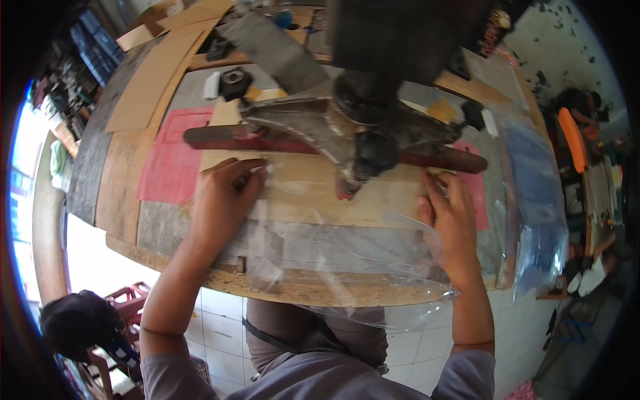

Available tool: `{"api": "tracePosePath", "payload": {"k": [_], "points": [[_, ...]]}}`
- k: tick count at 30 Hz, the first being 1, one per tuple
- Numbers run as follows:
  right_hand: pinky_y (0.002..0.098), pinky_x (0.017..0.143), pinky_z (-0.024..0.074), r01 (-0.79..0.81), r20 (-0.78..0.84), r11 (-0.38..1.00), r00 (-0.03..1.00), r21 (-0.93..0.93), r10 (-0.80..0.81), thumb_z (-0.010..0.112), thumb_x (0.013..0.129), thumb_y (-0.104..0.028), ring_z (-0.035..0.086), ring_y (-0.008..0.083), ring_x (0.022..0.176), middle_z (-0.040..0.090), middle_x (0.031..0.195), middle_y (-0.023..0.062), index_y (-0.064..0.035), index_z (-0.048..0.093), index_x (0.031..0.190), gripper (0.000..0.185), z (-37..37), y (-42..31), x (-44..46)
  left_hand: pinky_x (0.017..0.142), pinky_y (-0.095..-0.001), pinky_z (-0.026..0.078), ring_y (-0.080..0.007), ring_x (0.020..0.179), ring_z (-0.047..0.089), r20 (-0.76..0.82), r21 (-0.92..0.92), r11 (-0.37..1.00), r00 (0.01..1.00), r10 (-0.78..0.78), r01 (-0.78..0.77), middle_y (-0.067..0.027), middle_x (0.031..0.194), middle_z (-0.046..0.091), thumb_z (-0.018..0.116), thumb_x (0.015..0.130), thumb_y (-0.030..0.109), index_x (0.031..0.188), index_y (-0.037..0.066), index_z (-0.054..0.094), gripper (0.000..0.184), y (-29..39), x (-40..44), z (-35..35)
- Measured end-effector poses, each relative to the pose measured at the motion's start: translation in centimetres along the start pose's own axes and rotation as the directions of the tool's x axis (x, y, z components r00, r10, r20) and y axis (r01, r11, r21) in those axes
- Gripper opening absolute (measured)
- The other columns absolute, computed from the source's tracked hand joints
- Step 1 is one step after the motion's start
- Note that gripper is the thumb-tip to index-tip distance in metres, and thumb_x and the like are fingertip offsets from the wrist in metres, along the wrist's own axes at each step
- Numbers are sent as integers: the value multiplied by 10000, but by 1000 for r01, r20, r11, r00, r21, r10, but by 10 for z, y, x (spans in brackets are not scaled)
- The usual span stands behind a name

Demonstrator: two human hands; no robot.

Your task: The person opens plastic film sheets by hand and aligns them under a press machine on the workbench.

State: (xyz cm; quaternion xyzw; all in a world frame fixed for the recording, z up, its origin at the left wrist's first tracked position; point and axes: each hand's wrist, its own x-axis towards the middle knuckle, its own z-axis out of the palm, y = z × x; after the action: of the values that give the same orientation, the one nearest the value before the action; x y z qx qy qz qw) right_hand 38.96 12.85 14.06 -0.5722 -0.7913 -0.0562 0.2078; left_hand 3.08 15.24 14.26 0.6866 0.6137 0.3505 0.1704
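Note:
A clear plastic sheet (320, 257) lies across the worktable and droops over its front edge toward my lap. My left hand (230, 193) pinches the sheet's upper left corner, thumb and forefinger together. At its right side my right hand (450, 210) has fingers curled on the sheet, close to the bar. Just beyond both hands runs a long dark-red bar (300, 145), carried by a metal press frame (293, 113) with a central column. Under the bar lies a pale yellowish board (300, 187); whether the plastic passes beneath the bar is hidden.
Pink sheets (172, 157) show on both sides of the pale board. A stack of clear plastic (533, 200) hangs over the table's right side. Cardboard (150, 87) lies at the left back. A dark bag or cap (80, 327) is at the lower left. Another person (580, 110) is at the far right.

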Motion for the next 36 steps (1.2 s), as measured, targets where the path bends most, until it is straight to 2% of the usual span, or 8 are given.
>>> {"api": "tracePosePath", "payload": {"k": [5, 9, 31, 34, 36], "points": [[468, 946, 488, 4, 34, 999, 999, -40, -3, 669, 936, -152, 601, 350, 1135, 589, 1232, 146, -54, 669, 1343, 419, 0, -2, -1, 670, -320, 556, -180, 678, 697, 20, -40, 998, 999, -42, 43, -131, 849, 732, 735, 923, 155, 1106, 41, 790, 223, -7, -1, -1], [477, 959, 482, -29, 49, 999, 998, -17, 30, 660, 956, -147, 599, 353, 1144, 583, 1239, 146, -75, 646, 1389, 440, -1, -6, -1, 697, -340, 563, -221, 691, 700, 28, -59, 998, 1000, 12, -10, -140, 862, 729, 726, 916, 135, 1097, 35, 786, 216, -11, 0, -2], [464, 955, 472, -33, 62, 997, 997, -64, 37, 639, 978, -134, 596, 331, 1123, 572, 1234, 137, -75, 636, 1406, 432, 0, -11, -1, 677, -344, 547, -223, 677, 687, -16, -83, 996, 1000, 18, -19, -122, 833, 699, 731, 914, 124, 1064, 14, 786, 195, -16, 4, 3], [464, 954, 472, -56, 71, 997, 996, -48, 59, 644, 980, -135, 593, 332, 1123, 573, 1225, 134, -78, 638, 1403, 427, -3, -14, 0, 717, -402, 563, -337, 734, 709, -5, -110, 994, 1000, -2, 1, -200, 913, 732, 702, 897, 77, 1051, -10, 766, 188, -11, 4, 0], [465, 952, 475, -52, 62, 997, 997, -48, 55, 648, 982, -140, 593, 332, 1118, 574, 1218, 131, -78, 640, 1400, 423, -2, -13, 0, 687, -373, 551, -267, 698, 696, -20, -99, 995, 1000, 20, -22, -153, 855, 712, 727, 906, 122, 1056, 4, 779, 197, -13, 4, 1]]}}
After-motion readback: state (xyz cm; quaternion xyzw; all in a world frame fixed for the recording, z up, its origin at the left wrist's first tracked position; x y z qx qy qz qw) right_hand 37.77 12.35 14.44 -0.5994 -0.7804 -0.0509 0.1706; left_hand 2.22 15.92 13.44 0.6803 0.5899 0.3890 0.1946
